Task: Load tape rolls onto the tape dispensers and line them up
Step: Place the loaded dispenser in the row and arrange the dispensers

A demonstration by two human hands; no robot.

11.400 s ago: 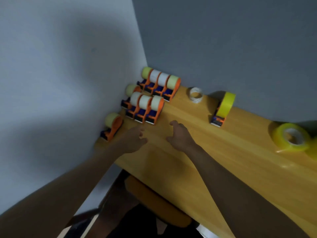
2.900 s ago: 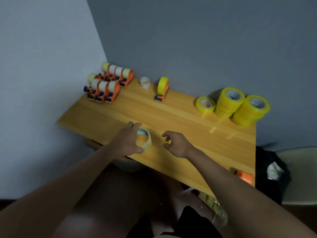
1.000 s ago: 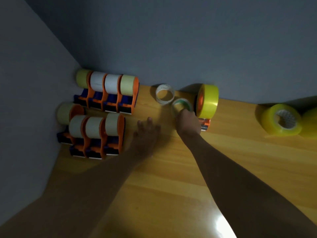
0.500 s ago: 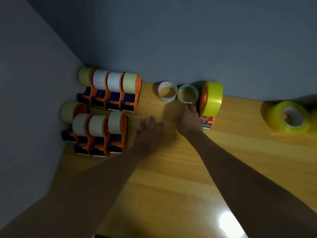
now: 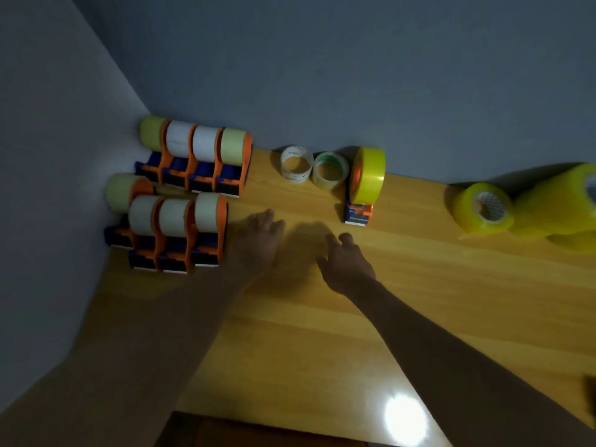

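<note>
Empty hands point(image 5: 258, 240) beside loaded dispensers point(image 5: 180, 230)

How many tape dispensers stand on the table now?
9: four in the back row at the wall, four in the front row, and one with yellow tape standing apart right of the two loose rolls.

I see two rows of dispensers point(image 5: 180, 191) in the table's point(image 5: 322, 333) left corner; right of them two cores point(image 5: 314, 167), one dispenser point(image 5: 364, 185), then rolls point(image 5: 516, 208).

Loaded dispensers point(image 5: 180, 201) in 2 rows; yellow-roll dispenser point(image 5: 366, 185) apart.
</note>
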